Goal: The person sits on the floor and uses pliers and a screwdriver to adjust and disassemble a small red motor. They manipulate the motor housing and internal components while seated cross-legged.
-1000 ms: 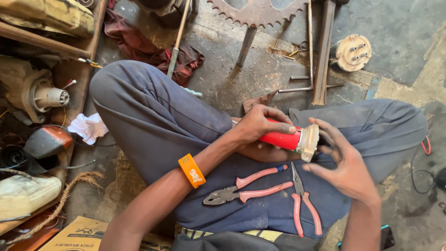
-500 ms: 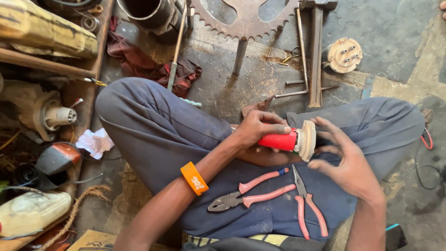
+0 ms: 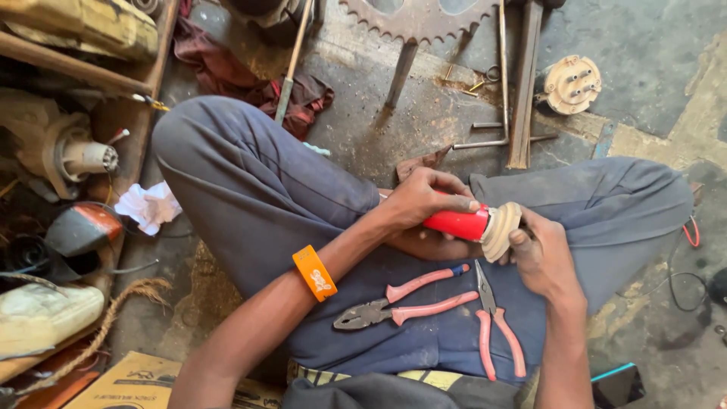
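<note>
A red cylindrical part (image 3: pixel 457 224) is held over the lap, its long axis lying nearly level, left to right. The left hand (image 3: pixel 421 203) is clenched around the red body. A cream disc-shaped end piece (image 3: pixel 501 230) sits at the part's right end; the right hand (image 3: pixel 539 254) is cupped against it, fingers curled on its rim. Combination pliers (image 3: pixel 394 305) and needle-nose pliers (image 3: pixel 496 326) lie on the lap just below, untouched.

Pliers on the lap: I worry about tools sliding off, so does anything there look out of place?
Somewhat. Both pink-handled pliers lie loose on the lap rather than on the floor, jaws open, while the left hand and right hand hold a red cylinder.
</note>
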